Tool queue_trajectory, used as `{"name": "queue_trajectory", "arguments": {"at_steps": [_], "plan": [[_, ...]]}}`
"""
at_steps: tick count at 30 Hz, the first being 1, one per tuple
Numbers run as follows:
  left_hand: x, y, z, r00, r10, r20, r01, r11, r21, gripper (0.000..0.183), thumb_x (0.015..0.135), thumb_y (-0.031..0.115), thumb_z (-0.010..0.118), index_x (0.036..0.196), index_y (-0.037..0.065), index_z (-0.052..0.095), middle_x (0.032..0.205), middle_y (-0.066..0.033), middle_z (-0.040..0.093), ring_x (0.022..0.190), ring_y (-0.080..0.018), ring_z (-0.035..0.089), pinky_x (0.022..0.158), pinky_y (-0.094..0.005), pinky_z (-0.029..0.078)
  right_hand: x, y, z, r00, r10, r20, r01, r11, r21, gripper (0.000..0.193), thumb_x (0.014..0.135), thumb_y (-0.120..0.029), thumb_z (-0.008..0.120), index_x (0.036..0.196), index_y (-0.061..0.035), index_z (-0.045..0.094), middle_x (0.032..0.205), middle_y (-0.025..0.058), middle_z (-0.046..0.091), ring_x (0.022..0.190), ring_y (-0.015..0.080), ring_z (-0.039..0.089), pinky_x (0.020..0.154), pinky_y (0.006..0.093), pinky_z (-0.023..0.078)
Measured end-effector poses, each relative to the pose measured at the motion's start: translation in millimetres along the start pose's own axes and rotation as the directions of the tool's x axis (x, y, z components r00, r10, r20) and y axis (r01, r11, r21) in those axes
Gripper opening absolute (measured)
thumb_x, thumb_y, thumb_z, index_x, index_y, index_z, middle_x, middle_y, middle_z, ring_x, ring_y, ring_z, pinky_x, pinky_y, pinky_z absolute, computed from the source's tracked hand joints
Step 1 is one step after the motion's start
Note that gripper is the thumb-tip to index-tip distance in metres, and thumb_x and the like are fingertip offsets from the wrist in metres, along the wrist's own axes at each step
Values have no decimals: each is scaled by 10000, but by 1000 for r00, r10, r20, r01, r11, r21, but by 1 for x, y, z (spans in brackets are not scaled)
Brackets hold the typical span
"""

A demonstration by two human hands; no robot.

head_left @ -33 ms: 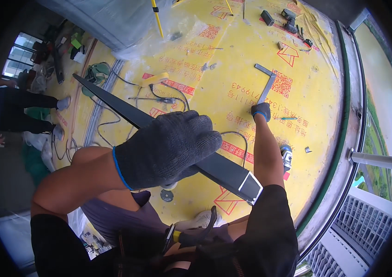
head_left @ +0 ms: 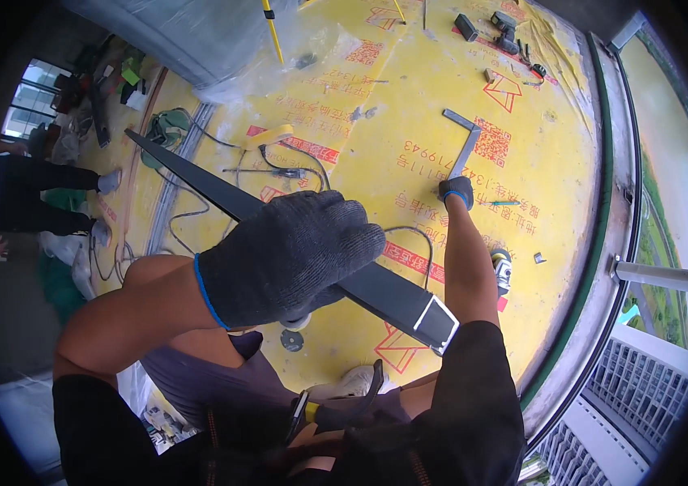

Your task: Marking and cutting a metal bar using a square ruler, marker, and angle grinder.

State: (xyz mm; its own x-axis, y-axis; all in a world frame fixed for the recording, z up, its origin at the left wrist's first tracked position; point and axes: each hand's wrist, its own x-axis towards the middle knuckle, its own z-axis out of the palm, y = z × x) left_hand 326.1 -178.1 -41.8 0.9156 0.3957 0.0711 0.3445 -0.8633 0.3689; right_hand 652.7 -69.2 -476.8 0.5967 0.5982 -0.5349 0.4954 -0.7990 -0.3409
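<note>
— What is your left hand point(head_left: 291, 255) doing?
— Your gloved fingers wrap tight around a long dark metal tube point(head_left: 397, 296) (it is hollow), held near you, slanting far left.
— And your right hand point(head_left: 457, 192)?
— It grips a grey metal square point(head_left: 464, 146) on the yellow floor point(head_left: 555, 186), farther off.

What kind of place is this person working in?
Probably a building site, high up at a balcony edge: yellow protective sheeting covers the floor, power tools and cables lie about, and a neighbouring block's facade shows below.
</note>
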Motion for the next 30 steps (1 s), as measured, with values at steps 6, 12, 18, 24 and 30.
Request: {"name": "queue_trajectory", "arguments": {"at_steps": [6,12,18,24,30], "plan": [[2,7,-1,993,-116,12,117,991,-59,469,741,156,851,1148,51,643,964,-171,687,879,-428,689,765,-526,544,6,52,5,976,-94,197,67,988,139,399,808,-305,764,1008,39,795,914,222,789,775,321,778,733,392,603],[7,-3,16,997,-42,-66,37,997,-64,393,818,70,784,1190,74,659,1037,-159,672,997,-405,684,818,-521,547,-27,89,-43,901,-179,395,-204,627,752,260,980,-345,679,853,-128,613,632,13,513,484,170,502,449,336,408],[17,-20,17,990,85,-113,-82,996,34,328,869,84,790,1168,87,657,999,-153,664,879,-390,704,711,-469,562,-170,103,-171,979,-179,99,13,537,844,357,1111,-444,621,885,-174,567,615,-32,470,434,97,410,405,296,324],[48,-24,22,1000,-7,-18,9,996,90,491,929,222,764,1346,71,552,864,-186,724,801,-420,733,706,-529,578,-292,119,-275,855,-396,-333,477,353,805,351,1148,-366,556,1097,-25,620,701,-5,529,543,93,527,508,261,457],[84,-6,28,992,94,-84,-92,995,29,442,952,240,755,1305,65,555,962,-186,731,829,-407,738,704,-515,581,-353,124,-288,750,-324,-577,635,109,765,605,1159,-498,492,1327,73,600,731,26,568,534,106,535,497,266,442]]}}
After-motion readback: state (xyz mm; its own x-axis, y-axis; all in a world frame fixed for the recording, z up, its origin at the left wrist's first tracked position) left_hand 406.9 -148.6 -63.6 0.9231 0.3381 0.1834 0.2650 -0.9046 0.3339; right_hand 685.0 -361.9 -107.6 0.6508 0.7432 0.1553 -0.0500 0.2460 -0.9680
